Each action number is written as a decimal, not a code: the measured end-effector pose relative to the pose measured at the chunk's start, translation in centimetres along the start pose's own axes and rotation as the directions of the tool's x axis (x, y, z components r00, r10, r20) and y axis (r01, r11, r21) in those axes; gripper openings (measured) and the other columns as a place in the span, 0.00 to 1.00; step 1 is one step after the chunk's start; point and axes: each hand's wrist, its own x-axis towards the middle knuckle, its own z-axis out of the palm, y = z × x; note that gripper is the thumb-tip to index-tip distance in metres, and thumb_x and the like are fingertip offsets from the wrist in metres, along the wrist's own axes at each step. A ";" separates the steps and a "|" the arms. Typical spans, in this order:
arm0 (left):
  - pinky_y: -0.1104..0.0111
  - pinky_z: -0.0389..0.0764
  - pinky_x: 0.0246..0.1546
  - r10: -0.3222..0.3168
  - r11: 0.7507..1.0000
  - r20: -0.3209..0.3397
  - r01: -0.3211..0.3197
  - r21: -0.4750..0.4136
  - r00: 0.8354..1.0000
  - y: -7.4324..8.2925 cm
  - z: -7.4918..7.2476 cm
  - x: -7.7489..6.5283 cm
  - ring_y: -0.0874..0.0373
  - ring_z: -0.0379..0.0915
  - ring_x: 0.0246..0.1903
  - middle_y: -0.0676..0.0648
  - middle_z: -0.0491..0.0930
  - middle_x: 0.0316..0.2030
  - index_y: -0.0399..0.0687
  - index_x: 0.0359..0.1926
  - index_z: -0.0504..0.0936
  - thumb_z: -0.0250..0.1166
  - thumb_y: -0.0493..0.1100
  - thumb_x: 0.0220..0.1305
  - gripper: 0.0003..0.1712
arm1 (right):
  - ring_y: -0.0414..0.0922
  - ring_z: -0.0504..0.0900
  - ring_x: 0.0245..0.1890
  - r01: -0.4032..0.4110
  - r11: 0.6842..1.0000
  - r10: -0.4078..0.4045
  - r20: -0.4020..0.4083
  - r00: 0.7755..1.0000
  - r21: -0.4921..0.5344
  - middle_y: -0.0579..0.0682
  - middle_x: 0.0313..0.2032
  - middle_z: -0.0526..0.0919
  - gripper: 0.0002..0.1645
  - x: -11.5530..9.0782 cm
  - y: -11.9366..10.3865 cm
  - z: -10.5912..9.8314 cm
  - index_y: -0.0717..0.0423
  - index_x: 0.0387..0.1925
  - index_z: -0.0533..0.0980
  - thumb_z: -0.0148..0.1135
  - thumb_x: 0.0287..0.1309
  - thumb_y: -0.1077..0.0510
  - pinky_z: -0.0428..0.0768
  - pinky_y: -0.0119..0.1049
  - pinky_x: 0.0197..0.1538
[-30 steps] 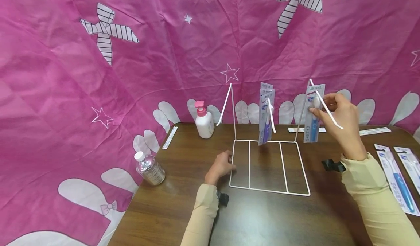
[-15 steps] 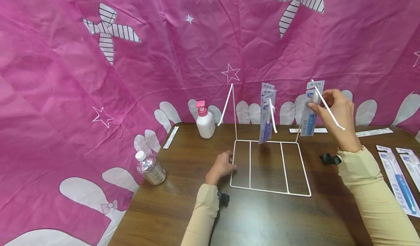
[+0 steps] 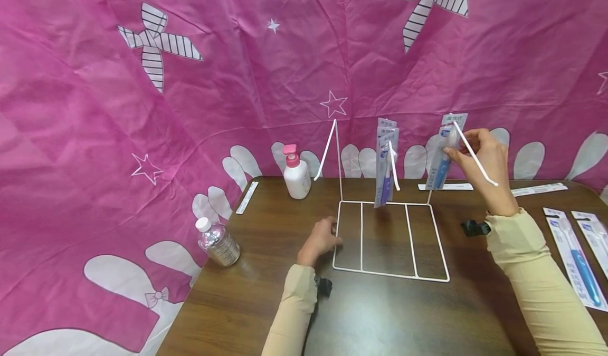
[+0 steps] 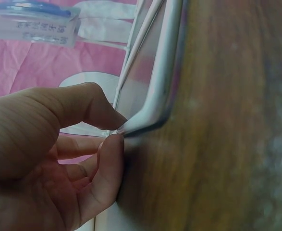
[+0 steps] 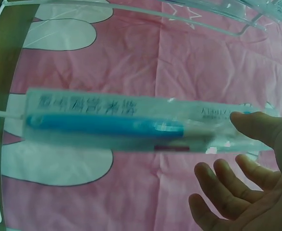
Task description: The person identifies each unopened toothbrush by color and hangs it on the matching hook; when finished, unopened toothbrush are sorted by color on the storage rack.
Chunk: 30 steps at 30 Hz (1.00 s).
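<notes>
My right hand (image 3: pixel 485 155) pinches a packaged blue toothbrush (image 3: pixel 439 169) near its top, at the right prong of a white wire rack (image 3: pixel 361 234). In the right wrist view the thumb lies on the clear pack (image 5: pixel 102 127), the index finger is hidden behind it, and the other fingers stand apart. The pack's lower end tilts left. On the middle prong hang several packaged toothbrushes (image 3: pixel 386 182), the front one purple. My left hand (image 3: pixel 319 241) holds the rack's base at its left side, thumb and forefinger pinching the wire (image 4: pixel 165 62) in the left wrist view.
Two packaged toothbrushes (image 3: pixel 577 261) lie on the table at the right. A pink-topped pump bottle (image 3: pixel 297 181) and a silvery bottle with white cap (image 3: pixel 220 245) stand left of the rack. Narrow white strips (image 3: pixel 247 198) lie near the table's edges. A pink curtain hangs behind.
My right hand has moved slightly left and back along the right prong with the blue toothbrush pack, which has risen and tilted. The left hand keeps its hold on the rack.
</notes>
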 end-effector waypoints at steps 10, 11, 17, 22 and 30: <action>0.70 0.78 0.18 -0.006 1.000 -0.006 0.006 -0.003 1.000 -0.1 -0.5 0.1 0.60 0.72 0.17 0.46 0.74 0.31 0.30 0.57 0.75 0.74 0.28 0.50 0.31 | 0.18 0.63 0.30 -0.001 0.998 0.007 0.095 0.995 -0.061 0.71 0.41 0.82 0.25 -1.0 3.7 -1.2 0.70 0.49 0.75 0.71 0.56 0.58 0.66 0.37 0.39; 0.70 0.78 0.18 -0.007 1.000 -0.006 0.007 -0.007 1.000 -0.1 -0.5 0.1 0.60 0.72 0.16 0.46 0.74 0.31 0.30 0.57 0.75 0.73 0.28 0.50 0.31 | 0.19 0.64 0.30 -0.002 0.997 0.010 0.105 0.994 -0.075 0.72 0.41 0.82 0.25 -1.1 4.3 -1.4 0.71 0.49 0.75 0.71 0.56 0.58 0.66 0.38 0.39; 0.69 0.80 0.17 -0.019 0.999 0.000 0.019 -0.035 1.000 -0.4 -0.7 0.2 0.59 0.73 0.15 0.45 0.74 0.32 0.29 0.60 0.73 0.73 0.28 0.52 0.33 | 0.55 0.78 0.36 -0.049 0.986 0.071 0.138 0.988 -0.160 0.73 0.41 0.81 0.24 -2.0 7.8 -2.5 0.73 0.49 0.74 0.68 0.57 0.59 0.68 0.48 0.41; 0.69 0.79 0.17 -0.030 0.999 -0.007 0.030 -0.035 1.000 -0.7 -0.9 0.2 0.59 0.72 0.15 0.45 0.74 0.32 0.29 0.61 0.73 0.73 0.28 0.52 0.34 | 0.74 0.73 0.46 -0.114 0.962 0.168 0.208 0.964 -0.246 0.77 0.44 0.78 0.27 -3.0 11.2 -3.8 0.75 0.51 0.71 0.63 0.61 0.55 0.67 0.65 0.48; 0.69 0.81 0.18 -0.037 0.998 -0.008 0.036 -0.044 0.999 -0.6 -1.0 0.1 0.59 0.72 0.16 0.45 0.74 0.33 0.29 0.61 0.72 0.73 0.28 0.52 0.34 | 0.78 0.72 0.44 -0.132 0.927 0.227 0.247 0.942 -0.350 0.80 0.43 0.76 0.26 -4.8 15.5 -6.7 0.79 0.47 0.71 0.64 0.60 0.57 0.70 0.68 0.43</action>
